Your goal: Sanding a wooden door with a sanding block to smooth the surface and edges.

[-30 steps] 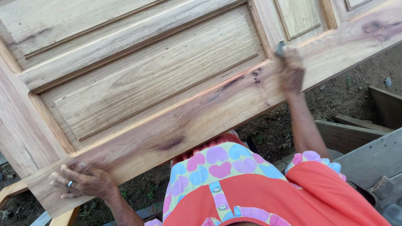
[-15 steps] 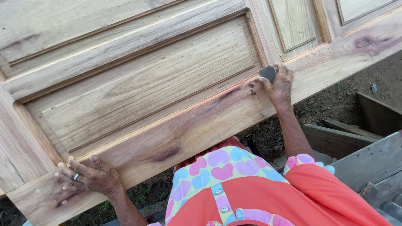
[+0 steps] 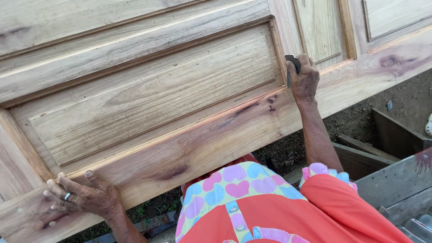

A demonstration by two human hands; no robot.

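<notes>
We are in an outdoor carpentry yard, a rough open-air workshop. A big unfinished wooden door (image 3: 180, 103), bare and unvarnished with raised panels, fills the view from nine o'clock to two o'clock. Below it we see bare dirt ground (image 3: 360, 112) at three o'clock, with a few weeds near six. Rough planks and weathered timber boxes (image 3: 396, 135) lie at four o'clock, scattered on the soil in daylight.

Dark bare soil ground (image 3: 355, 119) below the door's lower edge, with small green weeds (image 3: 144, 210) at lower left. Weathered dark wooden planks (image 3: 396, 135) at right. Grey worn wooden board (image 3: 396, 184) in the lower right corner. Small white object (image 3: 429, 126) at the right edge.
</notes>
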